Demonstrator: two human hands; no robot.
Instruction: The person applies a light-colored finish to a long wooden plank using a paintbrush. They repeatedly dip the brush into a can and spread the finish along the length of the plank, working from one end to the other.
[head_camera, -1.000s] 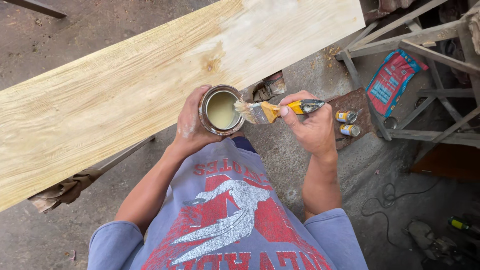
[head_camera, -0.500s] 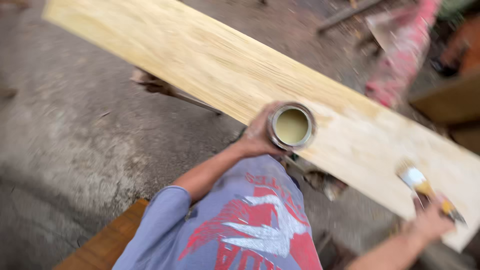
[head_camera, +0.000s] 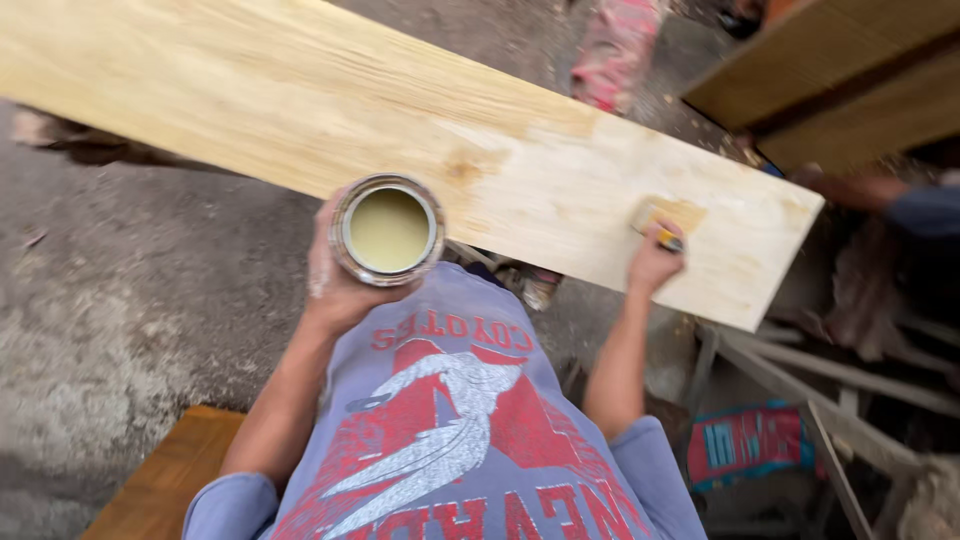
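My left hand (head_camera: 335, 285) grips a round open tin (head_camera: 388, 230) of pale yellowish liquid, held level just in front of a long pale wooden plank (head_camera: 300, 110). The plank runs from the upper left to the right. My right hand (head_camera: 655, 262) holds a paintbrush (head_camera: 655, 225) with its bristles pressed flat on the plank near its right end. A darker wet patch shows on the wood around the bristles. My grey printed shirt fills the bottom of the view.
Rough concrete floor (head_camera: 130, 300) lies below the plank. A brown wooden board (head_camera: 165, 480) sits at the lower left, wooden panels (head_camera: 850, 80) at the upper right. Metal frame bars (head_camera: 830, 370) and a red-blue bag (head_camera: 745, 440) lie on the right. Another person's hand (head_camera: 850, 190) reaches in beyond the plank's end.
My right hand has left the tin, swung out to the right and set the brush down on the plank's right end. The view has turned toward that end; the tin stays in my left hand.
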